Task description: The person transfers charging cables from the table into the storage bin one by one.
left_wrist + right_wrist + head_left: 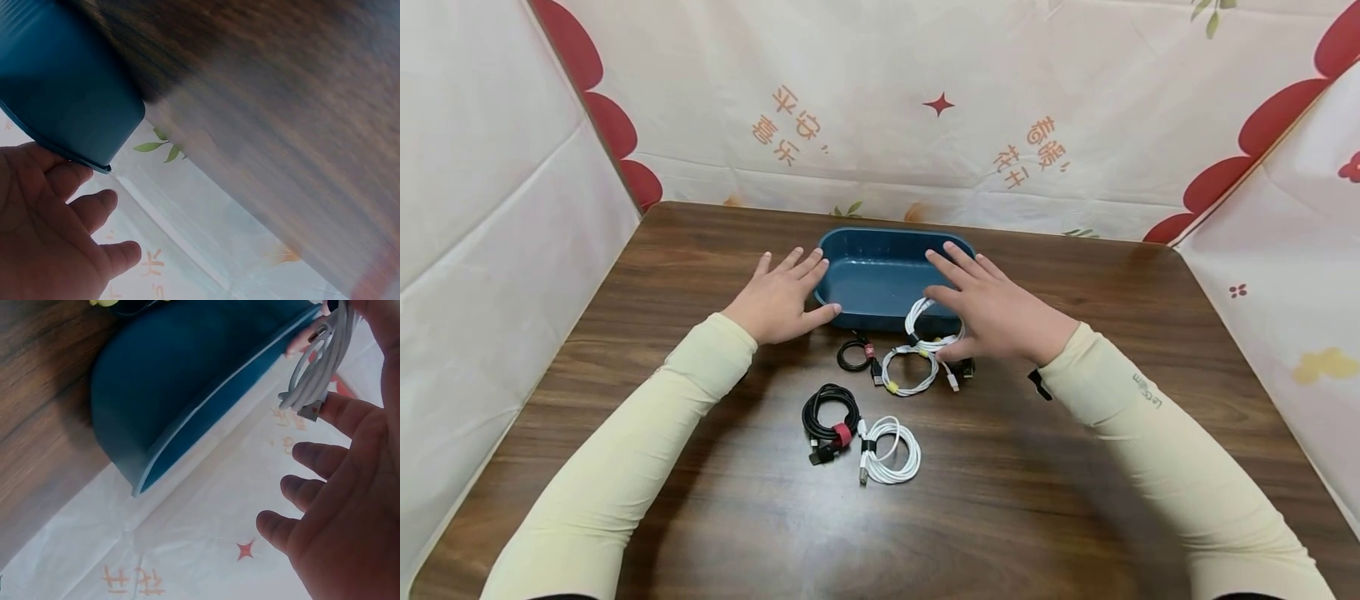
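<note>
A coil of white cable (913,320) with a black tie hangs from my right hand (1000,310), pinched between thumb and forefinger; the other fingers spread out straight. The right wrist view shows the coiled cable (325,365) with a metal plug at its lower end. Behind it stands a dark blue oblong box (880,283) with rounded corners, open at the top. My left hand (778,302) is at the box's left end with fingers spread; in the left wrist view its fingertips are right at the rim and it holds nothing.
Near the box's front lie a small black cable (850,357) with a red tie and a white cable (898,390) with yellow ties. Closer in are a thicker black cable (831,408) and another white cable (906,454). A printed curtain (865,100) hangs behind the wooden table (1000,517).
</note>
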Motion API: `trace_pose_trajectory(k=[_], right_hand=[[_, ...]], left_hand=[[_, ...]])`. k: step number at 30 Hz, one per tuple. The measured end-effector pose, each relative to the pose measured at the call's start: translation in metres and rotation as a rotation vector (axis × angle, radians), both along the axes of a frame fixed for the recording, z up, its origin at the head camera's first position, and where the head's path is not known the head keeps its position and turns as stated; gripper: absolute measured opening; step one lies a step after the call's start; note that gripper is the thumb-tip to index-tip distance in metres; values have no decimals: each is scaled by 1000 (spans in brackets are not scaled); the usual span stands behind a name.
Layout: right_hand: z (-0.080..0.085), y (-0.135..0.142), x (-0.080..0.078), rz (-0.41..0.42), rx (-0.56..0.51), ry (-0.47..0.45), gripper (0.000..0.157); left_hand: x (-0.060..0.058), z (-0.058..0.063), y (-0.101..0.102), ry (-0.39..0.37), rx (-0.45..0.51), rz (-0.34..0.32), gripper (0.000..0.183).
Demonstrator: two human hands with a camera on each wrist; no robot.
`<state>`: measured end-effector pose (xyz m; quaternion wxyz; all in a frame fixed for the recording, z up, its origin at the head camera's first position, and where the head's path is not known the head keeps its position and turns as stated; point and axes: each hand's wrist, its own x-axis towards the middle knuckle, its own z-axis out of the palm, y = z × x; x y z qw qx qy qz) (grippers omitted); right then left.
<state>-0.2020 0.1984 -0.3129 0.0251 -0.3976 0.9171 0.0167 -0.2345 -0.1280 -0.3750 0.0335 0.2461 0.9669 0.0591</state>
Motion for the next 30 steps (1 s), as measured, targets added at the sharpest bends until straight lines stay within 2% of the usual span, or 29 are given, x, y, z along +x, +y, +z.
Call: trace_pose_trajectory(k=[11,17,30], right_hand=[[11,-9,-19,27,32,-32,83],[10,-11,-32,43,17,-49,84],[15,-20,-55,-22,56,-103,86]], left_hand=[[1,2,1,-12,-12,12,87],[0,1,0,-19,-10,9,88],[-1,2,2,-41,-27,18,87]])
